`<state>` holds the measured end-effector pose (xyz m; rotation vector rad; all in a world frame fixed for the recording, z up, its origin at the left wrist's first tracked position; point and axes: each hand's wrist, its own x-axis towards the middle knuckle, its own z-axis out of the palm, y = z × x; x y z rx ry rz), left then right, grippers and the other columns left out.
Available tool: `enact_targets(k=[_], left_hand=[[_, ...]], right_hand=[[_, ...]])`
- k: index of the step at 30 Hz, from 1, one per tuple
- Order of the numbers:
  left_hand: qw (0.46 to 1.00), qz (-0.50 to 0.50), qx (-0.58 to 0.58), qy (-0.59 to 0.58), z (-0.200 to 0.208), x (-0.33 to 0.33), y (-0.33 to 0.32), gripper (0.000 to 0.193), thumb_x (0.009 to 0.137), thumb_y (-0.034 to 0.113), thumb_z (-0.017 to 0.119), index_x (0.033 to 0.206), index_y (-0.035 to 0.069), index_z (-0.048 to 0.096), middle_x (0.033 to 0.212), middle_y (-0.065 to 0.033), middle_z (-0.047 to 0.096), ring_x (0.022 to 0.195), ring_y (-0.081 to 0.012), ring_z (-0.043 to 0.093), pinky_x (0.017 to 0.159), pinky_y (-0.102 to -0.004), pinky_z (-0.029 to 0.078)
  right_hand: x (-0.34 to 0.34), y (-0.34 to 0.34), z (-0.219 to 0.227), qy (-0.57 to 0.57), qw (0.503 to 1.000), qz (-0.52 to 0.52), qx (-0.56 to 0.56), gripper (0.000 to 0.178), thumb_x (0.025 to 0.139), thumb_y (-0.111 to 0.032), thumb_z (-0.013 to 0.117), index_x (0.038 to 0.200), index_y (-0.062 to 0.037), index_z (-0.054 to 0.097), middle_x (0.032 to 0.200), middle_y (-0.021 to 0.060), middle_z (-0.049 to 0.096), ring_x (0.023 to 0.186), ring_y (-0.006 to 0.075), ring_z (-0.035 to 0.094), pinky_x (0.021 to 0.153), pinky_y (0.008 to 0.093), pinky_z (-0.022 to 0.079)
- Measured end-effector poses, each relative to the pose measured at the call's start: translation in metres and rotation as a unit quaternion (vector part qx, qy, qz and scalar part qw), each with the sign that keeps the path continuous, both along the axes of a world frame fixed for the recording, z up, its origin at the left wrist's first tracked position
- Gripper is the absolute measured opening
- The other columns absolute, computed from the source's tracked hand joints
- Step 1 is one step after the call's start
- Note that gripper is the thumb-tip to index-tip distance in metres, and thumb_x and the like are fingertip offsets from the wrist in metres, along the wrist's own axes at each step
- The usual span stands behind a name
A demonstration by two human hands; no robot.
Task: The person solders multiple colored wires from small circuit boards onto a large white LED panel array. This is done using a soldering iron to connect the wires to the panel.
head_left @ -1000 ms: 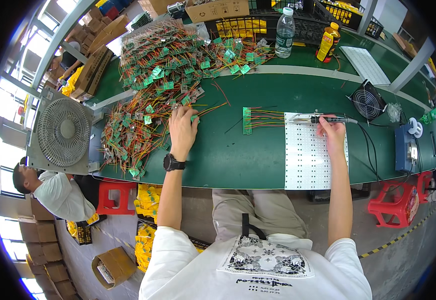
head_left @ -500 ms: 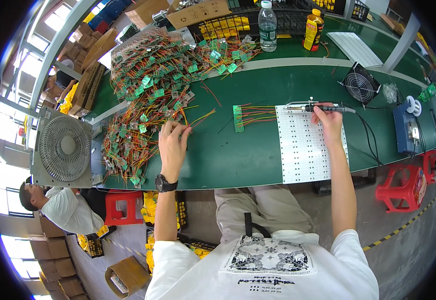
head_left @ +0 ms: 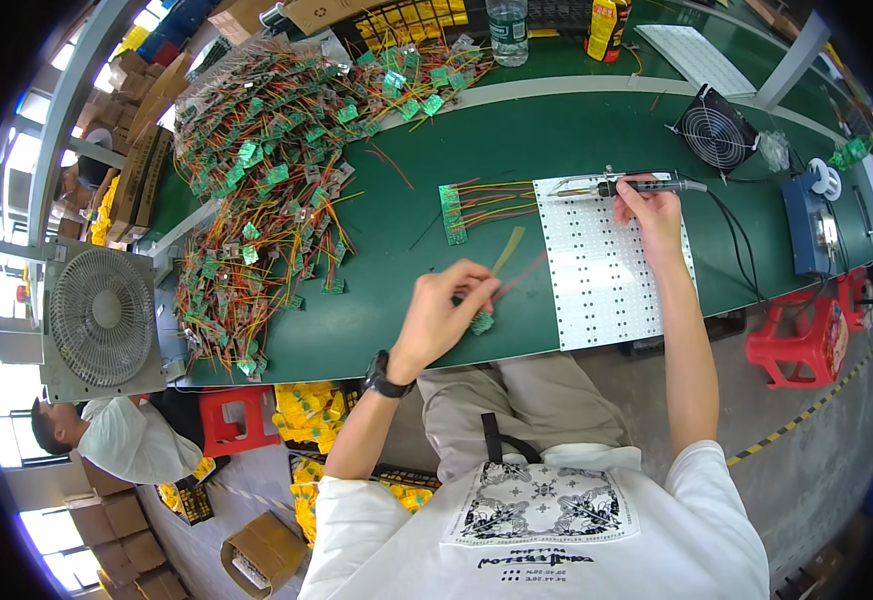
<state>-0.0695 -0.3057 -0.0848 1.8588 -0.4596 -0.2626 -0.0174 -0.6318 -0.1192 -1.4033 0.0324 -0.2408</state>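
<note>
Pinched in my left hand (head_left: 447, 312) is a small green circuit board (head_left: 482, 322) with a yellow and a red wire, blurred by motion. That hand is over the near part of the green bench, left of a white perforated panel (head_left: 597, 290). My right hand (head_left: 650, 215) is closed round the handle of a soldering iron (head_left: 647, 186), whose tip points left above the panel's far edge. A row of green boards (head_left: 453, 214) lies left of the panel, its red and yellow wires running onto the panel's edge.
A large heap of wired boards (head_left: 257, 170) covers the bench's left side. At the right stand a small black fan (head_left: 719, 140) and a blue soldering station (head_left: 815, 235) with its cable. A bottle (head_left: 508, 35) stands at the back. A person (head_left: 127, 435) sits at far left.
My left hand has moved from the heap's edge rightward and nearer me, carrying the wired board. The right hand keeps the iron over the panel. The whole view has shifted slightly.
</note>
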Motion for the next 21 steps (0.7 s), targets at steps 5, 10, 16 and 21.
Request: enact_targets(k=[5, 10, 16, 21], left_hand=[[0.998, -0.057, 0.022, -0.016, 0.0, 0.028, -0.031, 0.016, 0.097, 0.007, 0.057, 0.105, -0.006, 0.064, 0.085, -0.0121, 0.073, 0.077, -0.0162, 0.07, 0.07, -0.0273, 0.054], [0.987, -0.051, -0.13, 0.084, -0.003, 0.055, -0.05, 0.018, 0.098, 0.007, 0.056, 0.109, -0.006, 0.062, 0.096, -0.0106, 0.072, 0.078, -0.0129, 0.067, 0.079, -0.0271, 0.056], [0.994, -0.097, 0.029, 0.032, -0.002, 0.072, -0.053, 0.017, 0.093, 0.01, 0.063, 0.104, -0.003, 0.065, 0.081, -0.0065, 0.068, 0.063, -0.0092, 0.059, 0.057, -0.0272, 0.048], [0.963, 0.004, 0.12, -0.242, -0.024, 0.069, -0.056, 0.011, 0.085, 0.01, 0.069, 0.092, 0.001, 0.07, 0.073, -0.007, 0.065, 0.054, -0.0163, 0.057, 0.053, -0.0293, 0.045]], right_hand=[[0.001, 0.0, 0.0, 0.005, 1.0, -0.002, 0.006, 0.018, 0.089, -0.011, 0.071, 0.099, 0.0021, 0.064, 0.075, 0.0076, 0.065, 0.06, 0.0133, 0.061, 0.054, 0.0251, 0.045], [0.002, 0.002, 0.002, 0.015, 0.999, -0.018, -0.024, 0.018, 0.089, -0.011, 0.071, 0.098, 0.0024, 0.065, 0.074, 0.0082, 0.066, 0.059, 0.0134, 0.061, 0.053, 0.0252, 0.046], [0.002, 0.0, -0.004, 0.011, 1.0, -0.021, -0.019, 0.019, 0.088, -0.01, 0.072, 0.099, 0.0029, 0.065, 0.074, 0.0088, 0.066, 0.06, 0.014, 0.062, 0.053, 0.0258, 0.047], [0.002, 0.002, -0.005, 0.022, 0.999, -0.029, -0.038, 0.019, 0.087, -0.008, 0.072, 0.1, 0.0036, 0.064, 0.075, 0.0097, 0.067, 0.061, 0.0149, 0.063, 0.055, 0.0265, 0.048]])
